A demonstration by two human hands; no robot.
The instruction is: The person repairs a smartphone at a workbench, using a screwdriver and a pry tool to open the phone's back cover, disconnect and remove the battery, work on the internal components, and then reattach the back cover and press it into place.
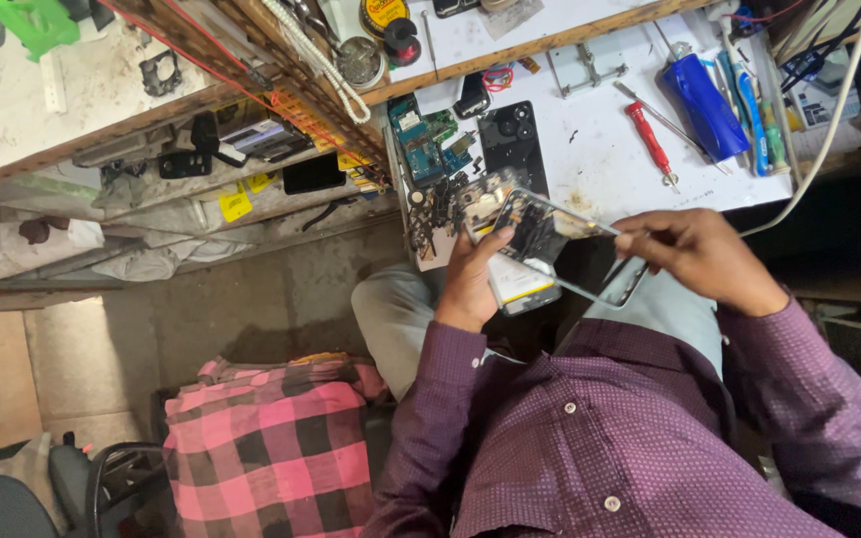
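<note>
Glass-fronted opened phone [535, 244] is held above the counter's [600, 159] near edge; left hand [470, 284] grips its lower end, right hand [695, 254] pinches a thin tool at its side. Prying seems underway; next calls for gentle leverage.

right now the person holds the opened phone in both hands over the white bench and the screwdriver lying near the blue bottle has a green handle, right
Not quite: the screwdriver lying near the blue bottle has a red handle, as the head view shows. The rest holds: left hand and right hand hold the opened phone over the white bench.
</note>
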